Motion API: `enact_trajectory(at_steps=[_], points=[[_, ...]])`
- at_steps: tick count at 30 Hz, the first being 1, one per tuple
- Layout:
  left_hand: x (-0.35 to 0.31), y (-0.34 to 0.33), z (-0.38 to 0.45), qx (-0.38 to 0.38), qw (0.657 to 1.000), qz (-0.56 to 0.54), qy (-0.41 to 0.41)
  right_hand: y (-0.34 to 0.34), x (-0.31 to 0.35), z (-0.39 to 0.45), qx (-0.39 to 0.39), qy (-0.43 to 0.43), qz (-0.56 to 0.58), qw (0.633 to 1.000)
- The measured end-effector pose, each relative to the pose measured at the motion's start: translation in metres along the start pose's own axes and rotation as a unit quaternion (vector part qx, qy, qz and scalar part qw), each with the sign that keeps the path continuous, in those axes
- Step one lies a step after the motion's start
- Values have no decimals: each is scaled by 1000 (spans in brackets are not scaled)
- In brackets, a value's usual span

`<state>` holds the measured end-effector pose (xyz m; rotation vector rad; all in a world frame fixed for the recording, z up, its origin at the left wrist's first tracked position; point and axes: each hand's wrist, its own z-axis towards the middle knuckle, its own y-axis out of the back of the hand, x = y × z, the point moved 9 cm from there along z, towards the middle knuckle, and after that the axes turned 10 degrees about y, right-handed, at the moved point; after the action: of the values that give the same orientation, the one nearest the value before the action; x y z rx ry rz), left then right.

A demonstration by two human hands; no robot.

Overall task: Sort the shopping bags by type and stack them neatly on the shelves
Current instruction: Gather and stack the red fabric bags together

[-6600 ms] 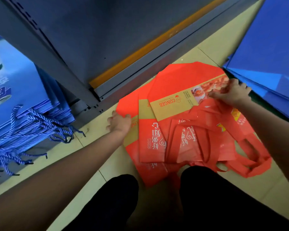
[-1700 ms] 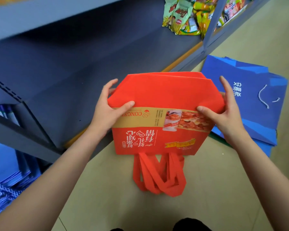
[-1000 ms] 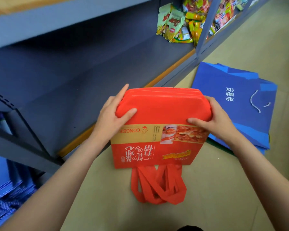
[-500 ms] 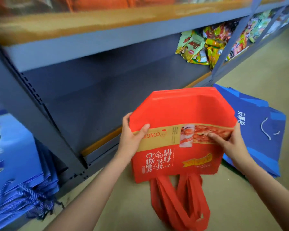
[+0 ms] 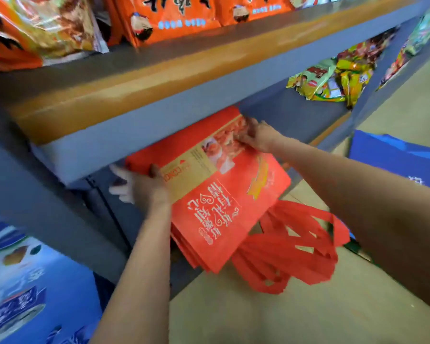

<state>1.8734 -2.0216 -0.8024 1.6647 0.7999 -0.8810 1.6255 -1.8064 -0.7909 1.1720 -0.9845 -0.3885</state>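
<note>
A flat stack of red fabric shopping bags (image 5: 216, 209) with a tan printed band is tilted, its top end pushed under the grey shelf edge (image 5: 139, 127) into the lower shelf bay. Its red handles (image 5: 291, 247) hang loose over the floor. My left hand (image 5: 144, 187) grips the stack's left edge, thumb on top. My right hand (image 5: 256, 137) holds the upper right part, fingers on the printed band. The stack's far end is hidden by the shelf.
Blue paper bags (image 5: 23, 289) stand stacked in the bay at lower left. More blue bags (image 5: 397, 160) lie on the floor at right. Orange snack packs (image 5: 174, 13) fill the upper shelf; green and yellow packets (image 5: 333, 75) sit further right. A grey upright (image 5: 47, 207) divides the bays.
The red stack has moved up and forward from above the floor into the lower shelf opening, turning at an angle. Both hands went with it and the view rose.
</note>
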Motion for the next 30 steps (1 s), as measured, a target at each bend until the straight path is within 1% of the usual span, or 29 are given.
enact_trajectory(at_steps=[1, 2, 4, 5, 6, 7, 9, 10, 12, 14, 15, 16, 18, 19, 20, 22, 24, 25, 27, 28, 30], points=[[1, -6, 1, -9, 996, 83, -30, -16, -10, 1, 45, -15, -4, 999], [4, -19, -2, 5, 983, 168, -77, -27, -21, -6, 85, -25, 3, 996], [25, -56, -14, 88, 932, 317, -155, -43, -44, -28, 143, -23, 49, 988], [42, -73, -18, 136, 907, 362, -169, -44, -56, -41, 151, -16, 77, 985], [58, -86, -17, 175, 890, 385, -172, -40, -63, -53, 147, -16, 105, 983], [70, -94, -13, 198, 878, 401, -173, -37, -72, -62, 131, -17, 128, 983], [82, -103, -1, 215, 861, 422, -183, -32, -94, -68, 84, -17, 155, 984], [82, -103, -1, 220, 856, 431, -181, -34, -99, -72, 87, -12, 167, 982], [78, -101, 0, 223, 847, 448, -179, -43, -98, -80, 123, -28, 205, 971], [68, -93, -5, 221, 839, 468, -168, -49, -104, -74, 121, -23, 212, 970], [63, -86, -10, 220, 843, 467, -150, -51, -106, -70, 119, -19, 206, 971], [61, -78, -16, 233, 854, 450, -115, -53, -103, -66, 133, -7, 190, 973], [59, -65, -36, 296, 880, 371, -34, -59, -101, -57, 161, 12, 178, 971], [54, -59, -53, 331, 881, 337, -15, -62, -99, -51, 177, 27, 172, 969], [51, -52, -68, 359, 876, 322, -2, -60, -92, -48, 199, 59, 154, 966], [46, -41, -86, 388, 866, 315, -2, -54, -77, -44, 257, 86, 147, 951], [49, -35, -97, 391, 846, 362, -7, -50, -68, -42, 310, 108, 109, 938], [51, -34, -103, 392, 828, 401, -8, -53, -62, -45, 346, 117, 75, 928], [66, -33, -110, 389, 783, 485, 15, -60, -48, -55, 384, 149, 29, 911], [69, -34, -112, 383, 768, 513, 13, -61, -44, -55, 373, 154, 20, 914], [71, -37, -111, 365, 750, 551, -12, -40, -46, -44, 293, 167, -7, 941]])
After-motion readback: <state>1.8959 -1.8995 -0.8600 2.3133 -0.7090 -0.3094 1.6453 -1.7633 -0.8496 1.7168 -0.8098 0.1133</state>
